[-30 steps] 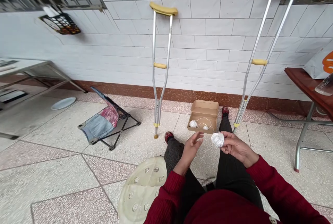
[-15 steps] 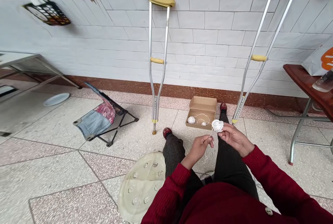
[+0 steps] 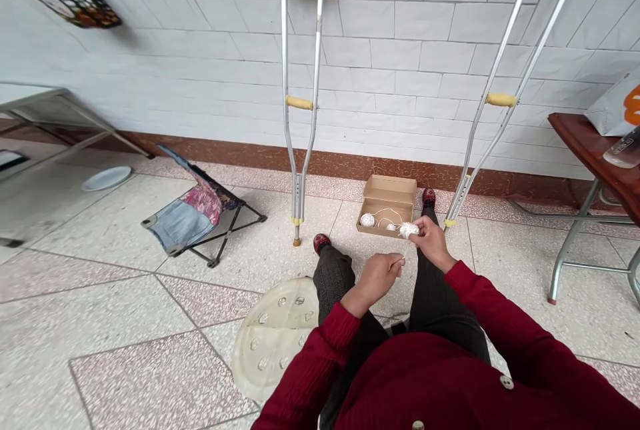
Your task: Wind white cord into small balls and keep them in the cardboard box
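Right hand (image 3: 433, 243): grips white yarn ball (image 3: 409, 230), apparently part-wound.
Left hand (image 3: 376, 277): pinches thin white strand (image 3: 405, 256), unwound.
Brown cardboard box (image 3: 393, 186): second white ball (image 3: 367, 220) near left edge.

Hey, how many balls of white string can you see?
3: the held ball in the right hand, a bigger ball at left inside the cardboard box, and a small ball to its right. Others could be hidden behind the hands.
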Available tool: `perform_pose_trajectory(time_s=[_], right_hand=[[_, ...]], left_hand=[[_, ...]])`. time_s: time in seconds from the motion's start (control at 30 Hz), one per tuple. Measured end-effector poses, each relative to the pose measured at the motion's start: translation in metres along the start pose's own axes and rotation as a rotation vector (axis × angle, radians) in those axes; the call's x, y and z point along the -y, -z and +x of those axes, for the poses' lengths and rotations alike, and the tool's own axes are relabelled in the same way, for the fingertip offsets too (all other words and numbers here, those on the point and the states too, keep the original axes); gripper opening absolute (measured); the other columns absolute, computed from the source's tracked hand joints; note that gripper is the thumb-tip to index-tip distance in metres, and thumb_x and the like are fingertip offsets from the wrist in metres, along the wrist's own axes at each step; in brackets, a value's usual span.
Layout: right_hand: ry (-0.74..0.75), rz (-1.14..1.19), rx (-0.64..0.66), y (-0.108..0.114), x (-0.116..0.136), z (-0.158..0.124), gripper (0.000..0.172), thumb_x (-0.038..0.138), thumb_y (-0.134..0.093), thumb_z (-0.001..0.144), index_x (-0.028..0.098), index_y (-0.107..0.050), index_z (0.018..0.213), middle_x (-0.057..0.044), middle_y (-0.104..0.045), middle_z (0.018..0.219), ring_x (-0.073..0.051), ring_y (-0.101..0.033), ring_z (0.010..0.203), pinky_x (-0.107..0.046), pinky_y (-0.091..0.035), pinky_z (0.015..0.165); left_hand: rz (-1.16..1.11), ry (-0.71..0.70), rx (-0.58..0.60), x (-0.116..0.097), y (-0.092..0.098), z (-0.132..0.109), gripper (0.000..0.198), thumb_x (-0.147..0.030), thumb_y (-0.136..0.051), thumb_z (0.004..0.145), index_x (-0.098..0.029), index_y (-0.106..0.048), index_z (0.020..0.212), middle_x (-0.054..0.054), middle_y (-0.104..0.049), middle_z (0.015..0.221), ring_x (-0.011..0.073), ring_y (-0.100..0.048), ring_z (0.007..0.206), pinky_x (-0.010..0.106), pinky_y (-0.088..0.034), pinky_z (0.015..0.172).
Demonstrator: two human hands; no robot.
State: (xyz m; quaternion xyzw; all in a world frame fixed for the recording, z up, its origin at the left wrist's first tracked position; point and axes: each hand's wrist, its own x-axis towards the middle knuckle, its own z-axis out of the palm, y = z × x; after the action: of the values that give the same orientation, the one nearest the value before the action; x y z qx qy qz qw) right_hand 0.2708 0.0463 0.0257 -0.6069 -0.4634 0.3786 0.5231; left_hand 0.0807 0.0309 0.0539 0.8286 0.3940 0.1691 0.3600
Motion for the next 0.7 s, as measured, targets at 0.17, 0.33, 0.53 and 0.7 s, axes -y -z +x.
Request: perform_pose_trajectory(time_s=[0.17,0.33,0.53,0.7], right_hand=[[-0.092,0.048,0.395,0.004,-0.007,-0.013,0.027,0.015,-0.068,0.059,0.020,-0.059,0.084,0.004,-0.058,0.069,-0.010,-0.051,0.053,-0.019,-0.045,0.044],[-0.241,0.390,0.681,0.017,0.026,-0.023,0.045,0.019,-0.074,0.065,0.022,-0.061,0.108,0.001,-0.063,0.078,-0.011,-0.058,0.060,-0.023,-0.050,0.054],[-0.262,0.644,0.674,0.021,0.042,-0.022,0.050,0.020,-0.075,0.068,0.020,-0.063,0.117,-0.002,-0.065,0.082,-0.010,-0.056,0.057,-0.021,-0.047,0.050],[-0.318,0.843,0.371,0.026,0.040,-0.010,0.030,0.018,-0.076,0.068,0.019,-0.069,0.097,-0.001,-0.067,0.078,-0.008,-0.056,0.059,-0.016,-0.047,0.052]], left_hand=[[0.030,-0.042,-0.096,0.009,0.030,0.022,0.029,-0.026,-0.047,0.091,-0.016,-0.068,0.073,0.002,-0.068,0.073,0.0155,-0.059,0.073,0.023,-0.039,0.070],[-0.207,-0.080,-0.056,0.019,0.030,0.030,0.025,-0.029,-0.051,0.089,-0.016,-0.073,0.087,0.003,-0.072,0.085,0.0177,-0.063,0.079,0.026,-0.045,0.075],[-0.385,-0.017,-0.137,0.028,0.025,0.029,0.026,-0.034,-0.055,0.087,-0.015,-0.072,0.095,0.006,-0.072,0.099,0.0216,-0.063,0.095,0.030,-0.044,0.087],[-0.636,-0.021,0.054,0.031,0.036,0.024,0.035,-0.041,-0.051,0.090,-0.013,-0.070,0.093,0.008,-0.071,0.089,0.0203,-0.064,0.087,0.033,-0.045,0.088]])
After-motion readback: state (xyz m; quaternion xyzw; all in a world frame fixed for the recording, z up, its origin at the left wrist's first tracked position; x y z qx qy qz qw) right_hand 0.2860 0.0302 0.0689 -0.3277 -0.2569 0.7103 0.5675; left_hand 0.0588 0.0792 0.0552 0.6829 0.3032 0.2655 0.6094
